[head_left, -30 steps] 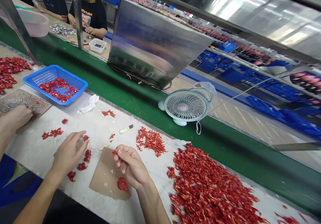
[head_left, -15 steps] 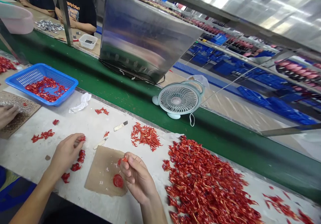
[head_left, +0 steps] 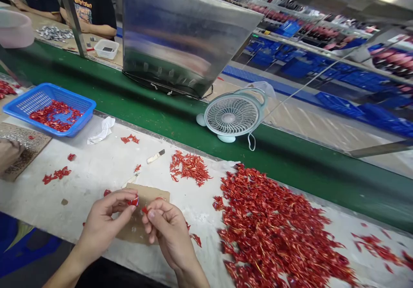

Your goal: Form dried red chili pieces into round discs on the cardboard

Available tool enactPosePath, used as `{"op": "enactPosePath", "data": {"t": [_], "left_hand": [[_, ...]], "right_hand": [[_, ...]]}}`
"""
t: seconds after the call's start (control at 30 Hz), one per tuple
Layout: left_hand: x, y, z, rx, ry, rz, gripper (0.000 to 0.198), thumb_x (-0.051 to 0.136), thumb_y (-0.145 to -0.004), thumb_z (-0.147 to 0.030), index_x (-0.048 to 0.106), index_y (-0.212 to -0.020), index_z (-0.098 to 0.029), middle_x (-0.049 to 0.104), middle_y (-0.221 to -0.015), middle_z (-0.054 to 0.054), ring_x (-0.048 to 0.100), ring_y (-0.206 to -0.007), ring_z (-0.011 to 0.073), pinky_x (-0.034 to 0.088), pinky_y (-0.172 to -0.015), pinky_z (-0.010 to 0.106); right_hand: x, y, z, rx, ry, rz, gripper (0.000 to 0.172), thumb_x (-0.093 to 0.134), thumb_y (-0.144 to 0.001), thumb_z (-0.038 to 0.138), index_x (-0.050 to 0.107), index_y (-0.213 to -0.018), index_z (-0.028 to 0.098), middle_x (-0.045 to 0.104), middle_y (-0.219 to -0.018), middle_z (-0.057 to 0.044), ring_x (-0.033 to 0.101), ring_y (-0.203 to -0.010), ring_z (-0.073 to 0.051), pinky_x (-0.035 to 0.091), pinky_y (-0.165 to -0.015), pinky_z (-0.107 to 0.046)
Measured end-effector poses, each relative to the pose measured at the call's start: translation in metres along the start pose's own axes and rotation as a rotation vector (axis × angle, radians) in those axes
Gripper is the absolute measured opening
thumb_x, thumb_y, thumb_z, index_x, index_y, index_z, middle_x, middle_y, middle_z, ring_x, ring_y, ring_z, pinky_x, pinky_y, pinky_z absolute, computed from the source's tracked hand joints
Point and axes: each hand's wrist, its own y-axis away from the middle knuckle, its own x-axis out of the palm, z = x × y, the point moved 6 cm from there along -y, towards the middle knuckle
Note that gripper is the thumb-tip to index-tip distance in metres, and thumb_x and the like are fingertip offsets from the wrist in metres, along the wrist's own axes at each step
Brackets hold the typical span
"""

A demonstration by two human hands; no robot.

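The person's left hand point(head_left: 103, 219) and right hand point(head_left: 169, 230) are close together, not quite touching, above a piece of brown cardboard point(head_left: 145, 193). The left hand pinches a small red piece point(head_left: 133, 201) between thumb and fingers, and the right pinches a tiny red scrap point(head_left: 145, 209).

To the right, a large heap of red shreds point(head_left: 274, 228) covers much of the white bench point(head_left: 77, 197). A smaller pile of red shreds point(head_left: 189, 167) lies just beyond the cardboard, near a small knife point(head_left: 155, 157). Judging by the pile sizes, most of the material looks unsorted, with only a modest amount in the blue basket point(head_left: 61, 94). A crumpled white cloth point(head_left: 101, 131) lies next to the basket, and a co-worker's hand point(head_left: 8, 152) rests on a speckled mat point(head_left: 30, 139) at the left edge.

Farther off are a green conveyor belt point(head_left: 161, 116), a pale fan point(head_left: 230, 116) and a steel panel point(head_left: 190, 34). Across the belt, a seated co-worker point(head_left: 88, 8) wears a black printed T-shirt, but the print is too unclear to read. No other writing is legible.
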Motion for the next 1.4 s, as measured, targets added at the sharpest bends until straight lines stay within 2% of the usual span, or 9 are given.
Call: {"op": "enactPosePath", "data": {"t": [0.2, 0.33, 0.5, 0.67, 0.73, 0.87, 1.0, 1.13, 1.4], "left_hand": [[0.006, 0.011, 0.000, 0.138, -0.170, -0.004, 0.016, 0.068, -0.090, -0.025, 0.076, -0.104, -0.029, 0.075, -0.122, 0.003, 0.073, -0.108, 0.0198, 0.062, -0.090, 0.026], [0.009, 0.015, -0.011, 0.196, -0.238, -0.017, 0.021, 0.067, -0.090, -0.024, 0.076, -0.108, -0.029, 0.074, -0.125, 0.004, 0.075, -0.104, 0.0216, 0.065, -0.084, 0.028], [0.012, 0.017, -0.025, 0.277, -0.342, -0.003, 0.030, 0.064, -0.092, -0.021, 0.075, -0.117, -0.033, 0.074, -0.128, 0.001, 0.071, -0.117, 0.0239, 0.057, -0.104, 0.037], [0.014, 0.018, -0.026, 0.328, -0.366, 0.007, 0.032, 0.063, -0.092, -0.019, 0.074, -0.117, -0.036, 0.073, -0.128, 0.000, 0.070, -0.118, 0.0228, 0.057, -0.104, 0.037], [0.015, 0.017, -0.024, 0.302, -0.327, 0.014, 0.030, 0.063, -0.092, -0.020, 0.074, -0.116, -0.035, 0.073, -0.128, 0.001, 0.069, -0.117, 0.0223, 0.059, -0.101, 0.034], [0.015, 0.013, -0.014, 0.118, -0.151, 0.063, 0.027, 0.064, -0.092, -0.025, 0.074, -0.117, -0.032, 0.073, -0.127, 0.004, 0.073, -0.111, 0.0219, 0.063, -0.091, 0.029], [0.013, 0.012, -0.008, 0.028, 0.006, 0.078, 0.021, 0.069, -0.089, -0.027, 0.078, -0.108, -0.028, 0.075, -0.123, 0.005, 0.076, -0.106, 0.0237, 0.064, -0.089, 0.029], [0.012, 0.013, -0.004, 0.047, 0.062, 0.060, 0.022, 0.073, -0.087, -0.024, 0.079, -0.107, -0.030, 0.078, -0.119, 0.004, 0.076, -0.104, 0.0236, 0.064, -0.090, 0.030], [0.008, 0.015, -0.009, 0.171, -0.005, 0.026, 0.021, 0.073, -0.085, -0.019, 0.080, -0.102, -0.028, 0.078, -0.113, 0.006, 0.076, -0.101, 0.0238, 0.066, -0.085, 0.031]], "right_hand": [[0.003, -0.002, -0.001, -0.062, 0.078, -0.003, 0.032, 0.083, -0.080, 0.043, 0.070, -0.084, 0.015, 0.067, -0.068, 0.000, 0.055, -0.051, -0.007, 0.048, -0.044, -0.016], [0.005, -0.001, 0.005, -0.093, 0.156, -0.044, 0.036, 0.082, -0.080, 0.047, 0.067, -0.083, 0.014, 0.064, -0.067, 0.001, 0.053, -0.049, -0.006, 0.047, -0.046, -0.016], [0.004, 0.003, 0.010, -0.132, 0.240, -0.098, 0.038, 0.079, -0.082, 0.050, 0.066, -0.083, 0.015, 0.061, -0.065, 0.002, 0.052, -0.049, -0.006, 0.046, -0.047, -0.018], [0.001, 0.004, 0.011, -0.157, 0.257, -0.109, 0.038, 0.075, -0.085, 0.052, 0.064, -0.085, 0.015, 0.059, -0.064, 0.003, 0.052, -0.048, -0.006, 0.044, -0.047, -0.018], [0.000, 0.003, 0.011, -0.153, 0.260, -0.106, 0.039, 0.075, -0.086, 0.052, 0.063, -0.085, 0.015, 0.059, -0.065, 0.003, 0.052, -0.048, -0.006, 0.044, -0.047, -0.018], [0.000, 0.002, 0.011, -0.129, 0.265, -0.093, 0.039, 0.076, -0.085, 0.052, 0.063, -0.084, 0.015, 0.059, -0.065, 0.003, 0.052, -0.049, -0.006, 0.044, -0.047, -0.017], [0.003, 0.003, 0.012, -0.137, 0.252, -0.079, 0.039, 0.075, -0.086, 0.052, 0.062, -0.084, 0.016, 0.058, -0.065, 0.003, 0.051, -0.050, -0.007, 0.044, -0.048, -0.018], [0.008, 0.007, 0.013, -0.148, 0.245, -0.086, 0.039, 0.074, -0.086, 0.054, 0.060, -0.082, 0.017, 0.055, -0.063, 0.004, 0.047, -0.050, -0.007, 0.045, -0.048, -0.019], [0.016, 0.010, 0.014, -0.184, 0.304, -0.071, 0.038, 0.070, -0.088, 0.055, 0.060, -0.083, 0.019, 0.055, -0.065, 0.004, 0.048, -0.047, -0.008, 0.045, -0.046, -0.020]]}}
